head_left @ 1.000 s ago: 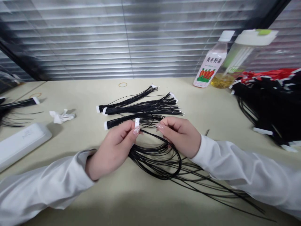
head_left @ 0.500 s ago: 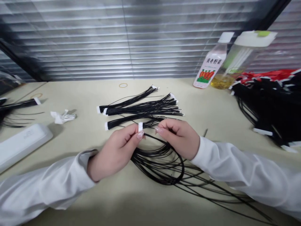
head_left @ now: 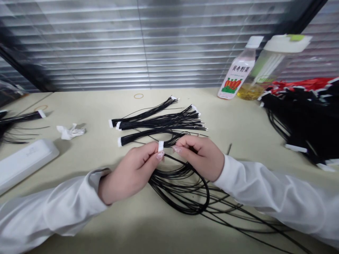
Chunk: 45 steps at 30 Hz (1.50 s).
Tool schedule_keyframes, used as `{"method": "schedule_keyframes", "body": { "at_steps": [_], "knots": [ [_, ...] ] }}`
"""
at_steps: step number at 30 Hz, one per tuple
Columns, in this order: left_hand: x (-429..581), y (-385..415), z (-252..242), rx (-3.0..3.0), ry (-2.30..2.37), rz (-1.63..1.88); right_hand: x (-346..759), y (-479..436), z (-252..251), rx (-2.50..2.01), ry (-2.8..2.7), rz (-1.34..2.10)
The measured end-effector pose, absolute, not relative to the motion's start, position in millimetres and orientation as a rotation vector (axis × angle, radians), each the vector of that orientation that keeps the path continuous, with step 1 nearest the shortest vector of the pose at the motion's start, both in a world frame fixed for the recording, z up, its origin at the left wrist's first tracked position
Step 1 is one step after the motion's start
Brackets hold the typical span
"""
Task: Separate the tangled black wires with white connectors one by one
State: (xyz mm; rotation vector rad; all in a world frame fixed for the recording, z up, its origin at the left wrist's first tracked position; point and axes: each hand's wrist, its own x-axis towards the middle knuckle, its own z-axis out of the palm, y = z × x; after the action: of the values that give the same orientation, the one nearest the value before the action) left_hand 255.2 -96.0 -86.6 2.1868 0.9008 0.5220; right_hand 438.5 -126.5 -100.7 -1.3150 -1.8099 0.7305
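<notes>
While pinched firmly between the fingertips (head_left: 159, 155) of the left hand (head_left: 129, 173), a white connector (head_left: 160, 146) upright at the end of a spray of thin black wires (head_left: 182, 190), its lower edge tight against the thumb and forefinger. Just right of the white connector, the right hand (head_left: 201, 158) closed narrow on the black wires, thumb and forefinger gathered close together, the exact grip partly hidden by the fingers.

Both hands nearer together than a second earlier, the white connector slightly lower and further right, the long loop of black wires reaching lower across the beige table (head_left: 246, 130).

Directly beyond the white connector, three combed wire bundles (head_left: 161, 122) with white ends, lying side by side and nearly touching the held wires. Further beyond and to the right, a vegetable-juice bottle (head_left: 235, 68) beside a clear plastic jug (head_left: 272, 67) of yellow liquid. Well to the right, a heap of black wire harnesses (head_left: 299, 120). Well to the left, a crumpled tissue (head_left: 70, 131), a white plastic case (head_left: 26, 165) and one more wire bundle (head_left: 18, 120). Far beyond, a rubber band (head_left: 138, 96).
</notes>
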Motion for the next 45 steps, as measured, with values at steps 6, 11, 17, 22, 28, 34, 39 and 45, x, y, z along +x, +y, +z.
{"method": "schedule_keyframes", "body": {
  "at_steps": [6, 11, 17, 22, 28, 34, 39, 45],
  "knots": [
    [254.6, -96.8, -87.4, 2.167, 0.908, 0.515, 437.3, -127.3, -100.2, -1.292, -1.798, 0.718],
    [252.8, -94.5, -87.9, 2.066, 0.936, 0.565, 441.1, -123.8, -104.9, -1.258, -1.801, 0.677],
    [253.5, -92.3, -87.9, 1.906, 1.046, 0.659, 446.7, -122.1, -103.9, -1.145, -1.913, 0.41],
    [255.5, -93.3, -87.2, 1.797, 1.077, 0.764, 446.2, -133.5, -90.1, -1.012, -1.967, -0.015],
    [254.7, -92.4, -87.6, 1.718, 1.165, 0.854, 448.0, -144.7, -83.0, -0.974, -2.136, -0.206],
    [251.8, -90.4, -90.9, 1.687, 1.168, 0.887, 445.0, -150.8, -82.9, -1.078, -2.245, -0.054],
    [251.5, -90.1, -90.7, 1.771, 1.191, 0.887, 441.6, -142.4, -95.0, -1.119, -2.405, 0.083],
    [252.6, -91.6, -93.5, 1.824, 1.151, 0.949, 431.9, -133.6, -108.4, -0.869, -2.246, 0.208]
  ]
}}
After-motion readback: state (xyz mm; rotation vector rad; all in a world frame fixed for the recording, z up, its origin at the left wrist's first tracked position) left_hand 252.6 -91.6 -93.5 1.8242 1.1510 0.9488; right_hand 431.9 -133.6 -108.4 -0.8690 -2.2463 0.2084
